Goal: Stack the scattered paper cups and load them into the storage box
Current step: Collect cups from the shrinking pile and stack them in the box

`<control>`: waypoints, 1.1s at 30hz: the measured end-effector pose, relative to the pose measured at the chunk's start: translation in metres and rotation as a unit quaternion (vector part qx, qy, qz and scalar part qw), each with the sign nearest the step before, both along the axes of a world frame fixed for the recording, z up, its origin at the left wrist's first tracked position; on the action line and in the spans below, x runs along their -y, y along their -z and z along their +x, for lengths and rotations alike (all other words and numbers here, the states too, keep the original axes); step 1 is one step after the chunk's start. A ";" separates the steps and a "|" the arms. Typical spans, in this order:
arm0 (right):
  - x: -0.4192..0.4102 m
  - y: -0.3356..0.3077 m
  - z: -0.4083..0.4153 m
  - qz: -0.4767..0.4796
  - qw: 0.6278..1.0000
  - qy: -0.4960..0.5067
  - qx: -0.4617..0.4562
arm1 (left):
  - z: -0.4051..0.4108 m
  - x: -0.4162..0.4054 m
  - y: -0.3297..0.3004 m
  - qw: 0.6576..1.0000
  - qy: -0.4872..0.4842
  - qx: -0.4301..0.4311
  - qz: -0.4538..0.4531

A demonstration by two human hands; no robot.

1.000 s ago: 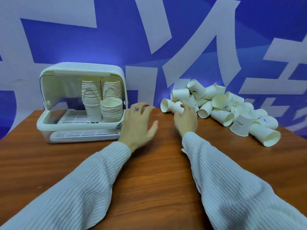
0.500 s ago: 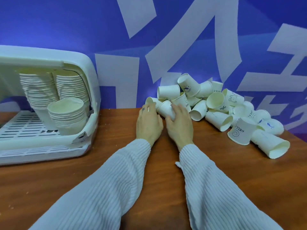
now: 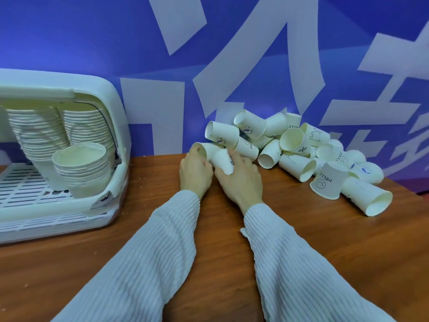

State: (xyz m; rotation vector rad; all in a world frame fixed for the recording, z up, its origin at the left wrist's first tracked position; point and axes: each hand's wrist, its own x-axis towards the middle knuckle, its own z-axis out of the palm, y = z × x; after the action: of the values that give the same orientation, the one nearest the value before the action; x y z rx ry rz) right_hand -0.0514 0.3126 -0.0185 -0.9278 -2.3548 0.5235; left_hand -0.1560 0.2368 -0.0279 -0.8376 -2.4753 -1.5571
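A heap of white paper cups [image 3: 292,145] lies scattered on the wooden table against the blue wall, most on their sides. At the heap's left end my left hand [image 3: 195,173] grips a cup lying on its side [image 3: 209,148], thumb at its rim. Beside it my right hand [image 3: 241,180] holds another cup [image 3: 222,161], fingers curled round it. The white storage box [image 3: 116,126] stands open at the left. Inside it are two tall cup stacks [image 3: 37,135] and a shorter stack [image 3: 82,163] in front.
The brown table [image 3: 232,263] runs from the box to the heap. One cup stands upside down with "HELLO" print [image 3: 328,182] at the heap's right front, and a large cup [image 3: 366,196] lies beside it. The blue and white wall stands close behind.
The view has shifted right and closer. My left hand moved right from near the box to the heap, and both hands have closed on cups at its left end.
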 end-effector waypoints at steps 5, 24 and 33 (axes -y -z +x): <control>0.010 -0.004 0.013 -0.083 0.996 0.003 -0.041 | 0.003 0.004 -0.002 0.997 0.005 -0.020 -0.072; 0.074 -0.032 0.083 -0.331 0.912 -0.052 -0.236 | 0.083 0.087 -0.049 0.991 -0.043 -0.126 0.021; 0.121 -0.097 0.077 -0.152 0.947 -0.167 -0.230 | 0.079 0.174 -0.119 0.970 -0.097 -0.210 0.078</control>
State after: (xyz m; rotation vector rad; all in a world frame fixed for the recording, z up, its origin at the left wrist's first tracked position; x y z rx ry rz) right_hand 0.0251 0.1911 0.0787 -0.4539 -2.0305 1.1321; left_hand -0.0767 0.0630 0.0916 -0.7774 -2.0388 -1.3251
